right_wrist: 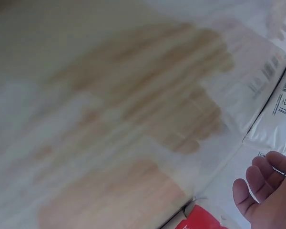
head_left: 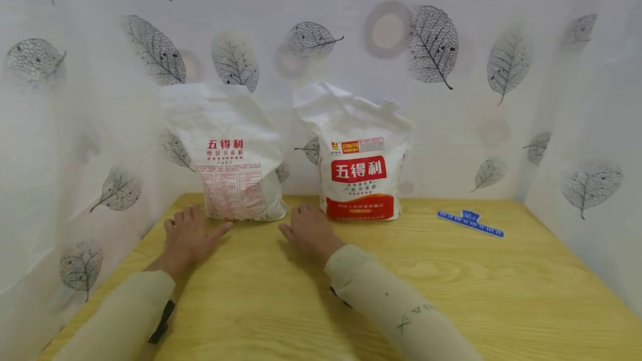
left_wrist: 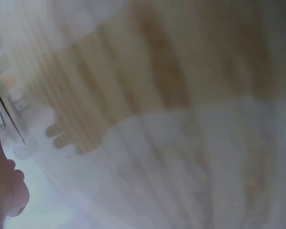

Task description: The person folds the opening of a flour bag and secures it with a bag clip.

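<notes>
Two white flour bags stand upright against the back of the table in the head view. On the left one [head_left: 236, 169] is fine red print; its lower edge shows at the left border of the left wrist view. The right bag [head_left: 358, 180] carries red panels. Just in front of the left bag, at its left, my left hand [head_left: 189, 237] rests on the tabletop with thumb spread. My right hand [head_left: 312, 231] lies between the two bags, near the right bag's lower corner, fingers relaxed. In the right wrist view its fingers [right_wrist: 259, 183] bend loosely around nothing.
A blue ruler-like clip [head_left: 470, 223] lies on the wood-grain table [head_left: 431, 283], right of the bags. Leaf-patterned curtain [head_left: 451, 138] hangs behind and at both sides. The glossy tabletop mirrors blurred shapes in both wrist views.
</notes>
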{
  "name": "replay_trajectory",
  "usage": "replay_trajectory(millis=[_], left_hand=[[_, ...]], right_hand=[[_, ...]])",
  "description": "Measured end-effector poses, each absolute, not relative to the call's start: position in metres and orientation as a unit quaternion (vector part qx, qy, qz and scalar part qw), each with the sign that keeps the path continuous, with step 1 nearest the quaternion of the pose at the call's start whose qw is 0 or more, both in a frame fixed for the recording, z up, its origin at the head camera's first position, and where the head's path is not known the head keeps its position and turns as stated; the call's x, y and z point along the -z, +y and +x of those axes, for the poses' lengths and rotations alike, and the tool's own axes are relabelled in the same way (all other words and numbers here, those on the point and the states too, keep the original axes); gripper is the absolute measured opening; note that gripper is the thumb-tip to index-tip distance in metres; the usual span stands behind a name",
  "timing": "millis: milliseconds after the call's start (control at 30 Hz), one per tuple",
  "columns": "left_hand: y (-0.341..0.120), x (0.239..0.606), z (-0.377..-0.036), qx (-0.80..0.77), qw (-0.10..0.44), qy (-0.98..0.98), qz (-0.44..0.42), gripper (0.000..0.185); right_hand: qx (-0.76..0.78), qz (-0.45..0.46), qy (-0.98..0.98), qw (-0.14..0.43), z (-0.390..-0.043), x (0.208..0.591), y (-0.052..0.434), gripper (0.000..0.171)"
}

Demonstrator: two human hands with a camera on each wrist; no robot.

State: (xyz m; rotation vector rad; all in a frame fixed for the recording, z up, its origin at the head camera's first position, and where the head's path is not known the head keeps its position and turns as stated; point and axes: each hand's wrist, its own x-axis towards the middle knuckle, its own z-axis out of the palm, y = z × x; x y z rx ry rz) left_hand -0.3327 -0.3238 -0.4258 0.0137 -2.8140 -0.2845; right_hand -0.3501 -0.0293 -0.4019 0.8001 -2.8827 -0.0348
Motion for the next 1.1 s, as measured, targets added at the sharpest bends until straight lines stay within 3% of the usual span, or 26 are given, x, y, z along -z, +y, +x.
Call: replay_trajectory(millis=[233, 467, 933, 1100], left_hand=[[-0.324, 0.433, -0.339, 0.103, 0.130, -0.986, 0.002, 0.122], [-0.325, 0.431, -0.348, 0.121, 0.110, -0.986, -0.016, 0.120], [-0.328, 0.430, -0.359, 0.161, 0.075, -0.984, -0.014, 0.121], [-0.329, 0.427, -0.362, 0.166, 0.067, -0.984, -0.015, 0.120]], right_hand=[[0.029, 0.254, -0.965, 0.061, -0.354, 0.413, -0.039, 0.064], [0.034, 0.247, -0.966, 0.073, -0.359, 0.412, -0.043, 0.065], [0.030, 0.245, -0.968, 0.042, -0.370, 0.417, -0.053, 0.067], [0.041, 0.250, -0.965, 0.066, -0.369, 0.412, -0.053, 0.062]])
